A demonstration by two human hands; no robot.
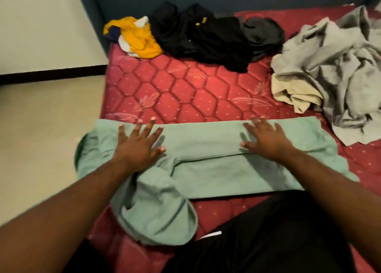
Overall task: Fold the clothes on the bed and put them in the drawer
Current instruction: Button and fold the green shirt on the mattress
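Head view. Green shirt (206,169) lies spread in a long folded band across the near part of the red quilted mattress (185,91). Left hand (138,146) flat on the shirt's left portion, fingers splayed and straight, grasping nothing. Right hand (266,138) flat on the shirt's right portion, fingers likewise extended, slightly blurred. One sleeve droops off the shirt's near-left corner. Beyond the shirt: yellow garment (136,37), black clothes (206,37), both crumpled. Right of the shirt: grey heap (334,66) over a beige piece (292,95).
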